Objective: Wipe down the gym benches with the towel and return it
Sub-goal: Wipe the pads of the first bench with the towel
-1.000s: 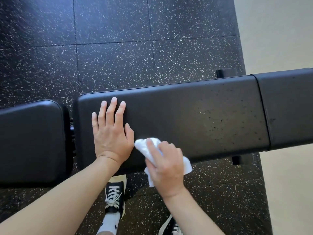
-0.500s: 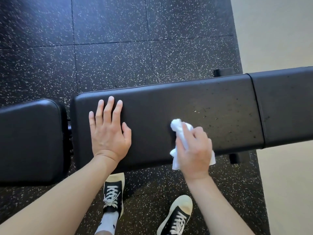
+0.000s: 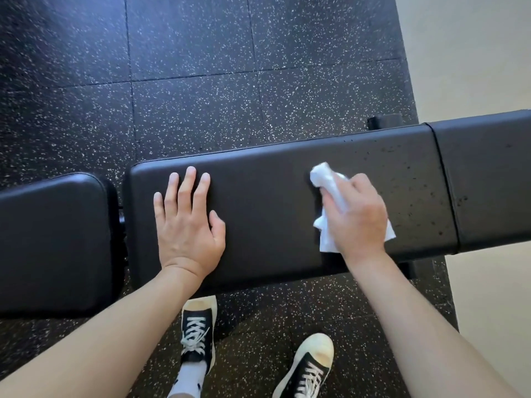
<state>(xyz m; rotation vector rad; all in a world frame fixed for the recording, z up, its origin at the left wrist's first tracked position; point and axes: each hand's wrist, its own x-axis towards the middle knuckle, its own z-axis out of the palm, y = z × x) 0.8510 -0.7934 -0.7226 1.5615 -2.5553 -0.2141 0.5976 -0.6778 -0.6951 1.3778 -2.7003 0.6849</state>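
Black bench pad [image 3: 275,202] runs 9-to-3 across view, slightly tilted up toward 3. White towel [image 3: 330,185] is bunched on the pad's rt half, long axis abt 11-to-5, free end pointing to 11. Rt hand [image 3: 356,216] grips it, fingers curled round. L hand [image 3: 188,222] lies flat w/ fingers straight at pad's 9 end, pointing to 12. Second pad [image 3: 51,242] at 9, third [image 3: 494,182] at 3. Sneakers [image 3: 198,331] at 6.

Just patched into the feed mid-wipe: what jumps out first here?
The white towel, bunched in the right hand on the long black bench pad, stands out most. The left hand lies flat on the same pad's left part. Dark specks dot the pad right of the towel.
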